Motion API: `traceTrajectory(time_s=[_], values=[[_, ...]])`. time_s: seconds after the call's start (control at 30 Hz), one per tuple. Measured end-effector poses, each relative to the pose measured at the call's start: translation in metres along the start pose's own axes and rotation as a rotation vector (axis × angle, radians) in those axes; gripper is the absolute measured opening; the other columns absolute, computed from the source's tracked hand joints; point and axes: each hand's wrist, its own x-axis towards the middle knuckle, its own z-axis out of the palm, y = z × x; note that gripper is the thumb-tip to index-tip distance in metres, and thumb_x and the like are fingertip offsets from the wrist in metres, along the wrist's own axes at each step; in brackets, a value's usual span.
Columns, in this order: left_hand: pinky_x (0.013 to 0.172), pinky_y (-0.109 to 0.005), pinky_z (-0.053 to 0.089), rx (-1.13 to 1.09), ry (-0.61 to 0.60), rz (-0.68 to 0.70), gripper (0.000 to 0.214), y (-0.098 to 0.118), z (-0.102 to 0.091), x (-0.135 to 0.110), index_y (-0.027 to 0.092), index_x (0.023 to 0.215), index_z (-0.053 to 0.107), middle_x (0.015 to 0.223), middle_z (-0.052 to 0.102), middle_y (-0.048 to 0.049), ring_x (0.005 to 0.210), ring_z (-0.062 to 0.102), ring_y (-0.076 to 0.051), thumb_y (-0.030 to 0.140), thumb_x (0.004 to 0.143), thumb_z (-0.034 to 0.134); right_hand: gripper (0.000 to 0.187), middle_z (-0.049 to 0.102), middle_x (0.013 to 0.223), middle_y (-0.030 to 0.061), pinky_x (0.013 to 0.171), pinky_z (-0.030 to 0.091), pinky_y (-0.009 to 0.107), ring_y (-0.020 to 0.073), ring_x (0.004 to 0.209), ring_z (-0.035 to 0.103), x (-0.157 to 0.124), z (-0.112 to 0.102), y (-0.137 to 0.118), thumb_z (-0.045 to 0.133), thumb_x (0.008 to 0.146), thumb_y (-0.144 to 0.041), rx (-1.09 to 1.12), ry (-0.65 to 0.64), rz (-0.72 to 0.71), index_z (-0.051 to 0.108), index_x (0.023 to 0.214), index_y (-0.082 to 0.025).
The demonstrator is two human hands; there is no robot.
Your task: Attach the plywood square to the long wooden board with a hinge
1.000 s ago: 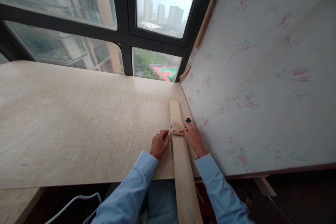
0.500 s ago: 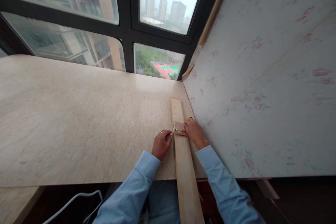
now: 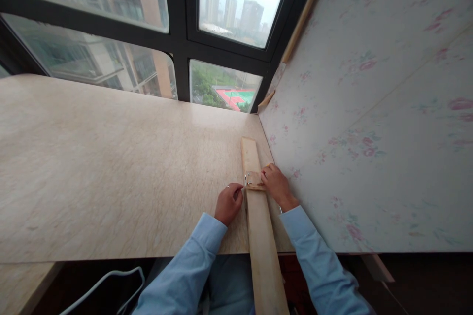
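Note:
A long pale wooden plank [image 3: 260, 226] lies on the marble-patterned table [image 3: 111, 172], running from the front edge toward the window. A small brown wooden piece with a metal fitting [image 3: 253, 180] sits on top of the plank. My right hand [image 3: 275, 184] is curled over the right side of that piece, fingers closed on it. My left hand [image 3: 229, 203] rests as a loose fist on the table, pressed against the plank's left edge, with a ring on one finger.
A floral-patterned wall panel [image 3: 369, 118] rises right beside the plank on the right. Dark-framed windows [image 3: 177, 44] stand behind the table. A white cable [image 3: 107, 280] hangs below the table's front edge at the left.
My right hand has slid slightly forward and now covers the small yellow-and-black object seen beside the plank. The view has shifted a little. My left hand stays beside the plank.

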Motion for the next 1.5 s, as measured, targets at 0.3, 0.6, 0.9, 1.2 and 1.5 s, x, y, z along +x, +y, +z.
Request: traceTrajectory(time_s=[0.3,0.6,0.9,1.2,1.5], values=[[0.08,-0.036,0.054,-0.013,0.009,-0.017,0.019,-0.002,0.001,0.0,0.018,0.097,0.065,0.094,0.072,-0.008,0.087,0.068,-0.021,0.012,0.084,0.052,0.016,0.065,0.085,0.006,0.074,0.043,0.028,0.0188,0.081,0.059,0.004,0.007,0.008,0.048,0.088,-0.012,0.229,0.071,-0.011,0.06,0.08,-0.019],[0.085,-0.037,0.057,-0.162,0.019,-0.079,0.033,-0.001,0.003,-0.001,0.019,0.116,0.058,0.103,0.071,-0.009,0.091,0.069,-0.019,0.019,0.083,0.057,0.015,0.071,0.087,0.0056,0.073,0.05,0.028,0.0172,0.078,0.067,0.005,-0.007,0.007,0.052,0.084,-0.025,0.575,0.144,0.054,0.065,0.087,-0.018],[0.08,-0.039,0.056,-0.148,0.138,-0.075,0.048,0.003,0.002,-0.002,0.017,0.128,0.05,0.119,0.063,-0.0145,0.098,0.065,-0.022,0.02,0.081,0.059,0.035,0.071,0.112,0.0101,0.08,0.056,0.034,0.0207,0.094,0.07,0.005,-0.011,-0.015,0.063,0.079,-0.036,0.974,0.111,0.048,0.065,0.11,-0.02],[0.096,-0.045,0.049,-0.182,0.2,-0.124,0.054,0.002,0.0,-0.004,0.016,0.13,0.052,0.128,0.059,-0.016,0.118,0.056,-0.028,0.029,0.079,0.063,0.043,0.069,0.121,0.0128,0.092,0.055,0.036,0.0196,0.1,0.07,0.0,-0.013,-0.034,0.062,0.085,-0.041,1.051,-0.068,-0.054,0.062,0.121,-0.018],[0.089,-0.038,0.055,-0.358,0.343,-0.308,0.064,-0.004,0.004,0.001,0.016,0.142,0.037,0.131,0.055,-0.0175,0.108,0.062,-0.023,0.024,0.083,0.056,0.066,0.045,0.149,0.0181,0.117,0.032,0.05,0.0317,0.142,0.038,-0.058,0.018,-0.029,0.071,0.076,-0.034,0.532,-0.005,-0.003,0.052,0.137,-0.016]])
